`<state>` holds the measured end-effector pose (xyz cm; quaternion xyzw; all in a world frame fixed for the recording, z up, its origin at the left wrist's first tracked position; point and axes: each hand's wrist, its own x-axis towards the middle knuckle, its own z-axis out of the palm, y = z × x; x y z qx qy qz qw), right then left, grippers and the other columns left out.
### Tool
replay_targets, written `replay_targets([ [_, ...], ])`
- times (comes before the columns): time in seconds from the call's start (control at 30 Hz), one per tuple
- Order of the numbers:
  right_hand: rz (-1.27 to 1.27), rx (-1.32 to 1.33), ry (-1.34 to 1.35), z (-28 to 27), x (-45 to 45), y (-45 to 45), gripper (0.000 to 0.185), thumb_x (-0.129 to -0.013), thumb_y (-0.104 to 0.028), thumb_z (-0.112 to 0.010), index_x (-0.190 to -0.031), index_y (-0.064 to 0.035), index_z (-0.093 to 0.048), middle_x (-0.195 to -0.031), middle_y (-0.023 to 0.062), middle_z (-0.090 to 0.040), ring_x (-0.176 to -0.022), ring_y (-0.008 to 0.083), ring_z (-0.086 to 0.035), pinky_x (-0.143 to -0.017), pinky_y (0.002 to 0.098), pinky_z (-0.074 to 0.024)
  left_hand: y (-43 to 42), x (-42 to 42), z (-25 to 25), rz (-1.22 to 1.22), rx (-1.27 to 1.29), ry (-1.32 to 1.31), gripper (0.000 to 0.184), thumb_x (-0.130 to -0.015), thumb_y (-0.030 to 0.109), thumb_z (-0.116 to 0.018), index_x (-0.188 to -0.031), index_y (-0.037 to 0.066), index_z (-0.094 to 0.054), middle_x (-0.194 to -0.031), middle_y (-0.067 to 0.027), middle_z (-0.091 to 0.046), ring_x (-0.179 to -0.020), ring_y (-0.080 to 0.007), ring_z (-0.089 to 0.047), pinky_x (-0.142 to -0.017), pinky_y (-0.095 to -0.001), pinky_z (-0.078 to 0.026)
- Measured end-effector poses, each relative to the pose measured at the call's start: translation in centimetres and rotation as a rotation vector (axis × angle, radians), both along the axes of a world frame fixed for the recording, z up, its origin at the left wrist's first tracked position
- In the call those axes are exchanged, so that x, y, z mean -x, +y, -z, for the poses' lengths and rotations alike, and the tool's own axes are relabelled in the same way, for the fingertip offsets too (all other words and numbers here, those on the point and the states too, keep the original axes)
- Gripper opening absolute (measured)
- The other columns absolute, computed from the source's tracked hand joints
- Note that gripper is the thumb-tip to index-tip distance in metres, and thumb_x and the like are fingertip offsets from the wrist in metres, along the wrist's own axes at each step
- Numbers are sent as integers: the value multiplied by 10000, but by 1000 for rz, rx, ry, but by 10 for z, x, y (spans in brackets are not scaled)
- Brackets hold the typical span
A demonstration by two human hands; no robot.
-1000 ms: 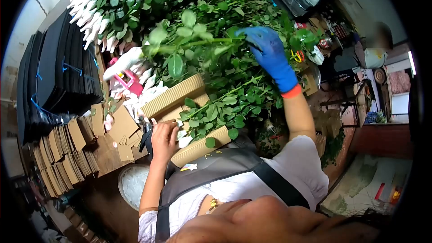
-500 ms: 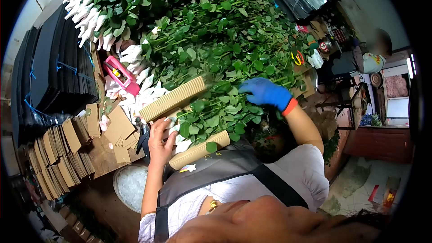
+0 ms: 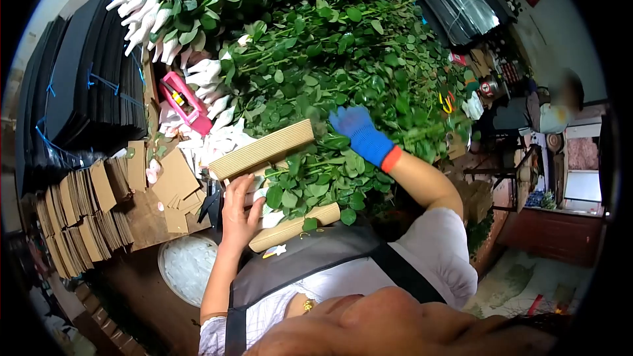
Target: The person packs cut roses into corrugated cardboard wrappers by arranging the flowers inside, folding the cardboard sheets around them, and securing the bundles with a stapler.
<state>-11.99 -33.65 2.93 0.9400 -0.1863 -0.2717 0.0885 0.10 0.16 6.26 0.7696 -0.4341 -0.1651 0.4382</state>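
My bare left hand (image 3: 240, 212) curls its fingers over the white-netted rose heads (image 3: 258, 199) of a bunch. The bunch's green stems and leaves (image 3: 316, 184) lie across a sheet of corrugated cardboard. One cardboard flap (image 3: 264, 150) stands up on the far side, and the near edge (image 3: 297, 225) curves against my apron. My right hand (image 3: 361, 133), in a blue glove with an orange cuff, reaches over the leaves just right of the far flap. Its fingers are spread, and I see nothing held in them.
A large heap of leafy rose stems (image 3: 330, 46) fills the far side. At left are a pink tape dispenser (image 3: 186, 103), cardboard pieces (image 3: 175, 181) and black sheet stacks (image 3: 86, 72). A white tub (image 3: 189, 270) stands below. Another person (image 3: 554, 115) is at far right.
My gloved right hand has moved left over the leaves towards the far cardboard flap, its fingers spreading. My left hand stays at the rose heads. The view has shifted slightly.
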Motion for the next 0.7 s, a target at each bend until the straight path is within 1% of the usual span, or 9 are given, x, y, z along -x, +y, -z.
replay_targets([
  [0.1, 14, 27, -92, -6, 21, 8, 323, -977, -253, -551, -1274, -131, -594, -1142, 67, -671, -1029, 248, -674, -776, 426, -537, -1, -3, 2, 15, 9, 18, 545, -844, 50, -761, -1359, 68, -583, -1269, -162, -589, -1113, -335, -627, -924, -388, -529],
  [0.2, -85, 22, 1, -14, 21, 0, 378, -956, -263, -564, -1306, -122, -577, -1169, 54, -666, -1049, 243, -671, -818, 416, -532, 0, -5, 4, 28, 3, 20, 528, -842, 56, -767, -1343, 64, -602, -1257, -163, -593, -1090, -328, -636, -894, -386, -542],
  [0.23, -128, -31, -74, -21, 23, -4, 445, -923, -193, -570, -1366, -156, -550, -1126, 91, -686, -1029, 269, -684, -829, 418, -544, 1, -6, 4, 29, 1, 31, 527, -842, 57, -768, -1343, 64, -602, -1256, -163, -593, -1088, -329, -636, -894, -387, -542],
  [0.33, 145, -394, -117, -62, -2, -39, 510, -892, -157, -556, -1400, -212, -541, -1084, 154, -707, -986, 332, -695, -841, 435, -557, 1, -8, 4, 32, -2, 43, 525, -848, 61, -765, -1345, 55, -598, -1262, -165, -588, -1104, -327, -627, -922, -384, -527],
  [0.37, 210, -455, -331, -49, 2, -62, 511, -875, -182, -554, -1382, -245, -553, -1055, 195, -719, -939, 381, -697, -838, 459, -562, 2, -7, 4, 30, -6, 65, 523, -850, 59, -761, -1346, 48, -596, -1270, -164, -584, -1125, -319, -616, -949, -378, -511],
  [0.4, 123, -472, -336, -46, -6, -85, 482, -872, -209, -579, -1354, -186, -572, -1095, 185, -723, -961, 385, -699, -845, 463, -566, 2, -6, 5, 27, -10, 88, 520, -853, 57, -756, -1347, 41, -595, -1278, -162, -580, -1146, -312, -604, -976, -372, -495],
  [0.47, 306, -240, -107, -34, -38, -101, 462, -840, -232, -657, -1294, -159, -613, -1112, 167, -721, -985, 362, -692, -857, 436, -557, 2, -4, 1, 8, -24, 156, 519, -846, 64, -770, -1335, 40, -598, -1279, -163, -581, -1152, -320, -604, -976, -375, -494],
  [0.57, 142, -102, -189, -59, -67, -83, 434, -873, -195, -659, -1290, -97, -588, -1082, 171, -717, -990, 356, -706, -819, 454, -568, 2, -6, 3, 13, -24, 95, 514, -843, 76, -779, -1324, 39, -603, -1284, -162, -581, -1159, -329, -605, -977, -377, -492],
  [0.7, -87, 135, -561, -55, -95, -74, 362, -903, -214, -651, -1256, -140, -611, -1089, 115, -696, -999, 302, -693, -835, 433, -549, 2, -6, 1, 13, -40, 92, 511, -845, 75, -773, -1325, 36, -601, -1284, -162, -579, -1156, -329, -602, -973, -376, -491],
])
